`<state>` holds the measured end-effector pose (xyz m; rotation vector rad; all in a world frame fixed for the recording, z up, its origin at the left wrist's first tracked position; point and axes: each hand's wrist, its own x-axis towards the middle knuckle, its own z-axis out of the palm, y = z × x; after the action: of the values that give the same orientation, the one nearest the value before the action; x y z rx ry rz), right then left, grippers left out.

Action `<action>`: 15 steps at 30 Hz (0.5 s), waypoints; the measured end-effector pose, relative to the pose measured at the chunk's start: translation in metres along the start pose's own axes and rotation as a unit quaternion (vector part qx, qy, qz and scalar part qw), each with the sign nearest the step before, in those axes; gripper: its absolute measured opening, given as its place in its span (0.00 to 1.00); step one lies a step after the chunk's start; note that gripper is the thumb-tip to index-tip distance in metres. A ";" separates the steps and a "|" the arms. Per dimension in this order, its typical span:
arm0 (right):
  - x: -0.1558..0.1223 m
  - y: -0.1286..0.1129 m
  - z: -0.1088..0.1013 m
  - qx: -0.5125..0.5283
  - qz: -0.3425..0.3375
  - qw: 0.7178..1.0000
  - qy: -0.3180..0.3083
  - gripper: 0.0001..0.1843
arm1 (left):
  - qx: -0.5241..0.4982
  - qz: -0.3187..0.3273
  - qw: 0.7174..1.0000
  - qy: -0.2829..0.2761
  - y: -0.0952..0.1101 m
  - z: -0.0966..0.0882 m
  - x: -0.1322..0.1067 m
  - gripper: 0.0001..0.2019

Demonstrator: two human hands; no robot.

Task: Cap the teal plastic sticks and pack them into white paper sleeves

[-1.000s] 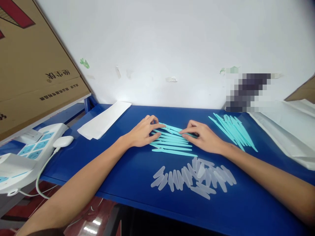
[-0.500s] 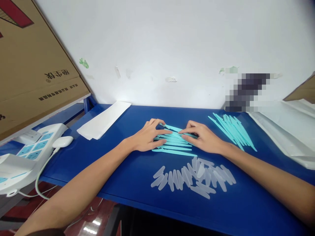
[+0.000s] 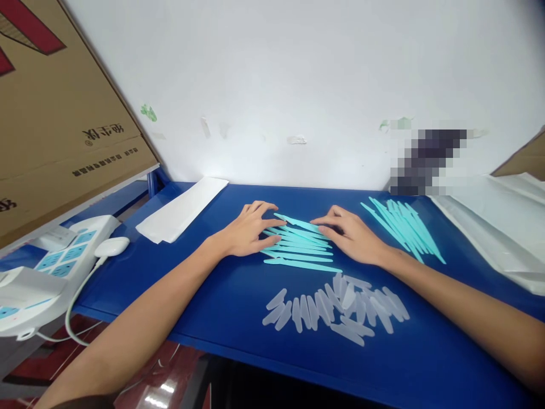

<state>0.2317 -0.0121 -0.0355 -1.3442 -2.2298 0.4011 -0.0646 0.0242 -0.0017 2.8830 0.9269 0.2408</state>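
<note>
Several thin turquoise plastic sticks (image 3: 298,250) lie side by side in a row on the blue table (image 3: 213,295). My left hand (image 3: 247,230) rests at the row's left ends, fingers spread and flat, fingertips touching the sticks. At the row's right ends my right hand (image 3: 351,236) lies with fingers stretched over the sticks, holding nothing. In front of the row sits a scatter of several translucent white caps (image 3: 340,307). Another heap of turquoise sticks (image 3: 402,227) lies to the right of my right hand.
A white paper sheet (image 3: 183,207) lies at the back left. A white power strip (image 3: 51,267) with a cable and a large cardboard box (image 3: 59,113) are at the left. White plastic bags (image 3: 498,227) lie at the right. A white wall stands behind.
My left hand's fingers have drawn back leftward and spread out off the sticks' middle. The right hand stays almost still. The row of sticks looks a little more even.
</note>
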 end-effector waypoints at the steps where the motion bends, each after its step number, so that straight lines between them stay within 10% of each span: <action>1: 0.001 0.001 0.001 -0.004 0.003 1.000 0.002 0.24 | -0.003 -0.001 1.000 0.003 -0.001 0.000 0.000 0.25; 15: 0.008 0.001 0.000 -0.010 0.073 0.996 0.057 0.13 | 0.015 -0.044 0.997 0.065 -0.013 0.010 0.001 0.27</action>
<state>0.2290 -0.0041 -0.0340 -1.5077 -2.0551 0.3462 -0.0696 0.0351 -0.0128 2.8732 1.0858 0.4138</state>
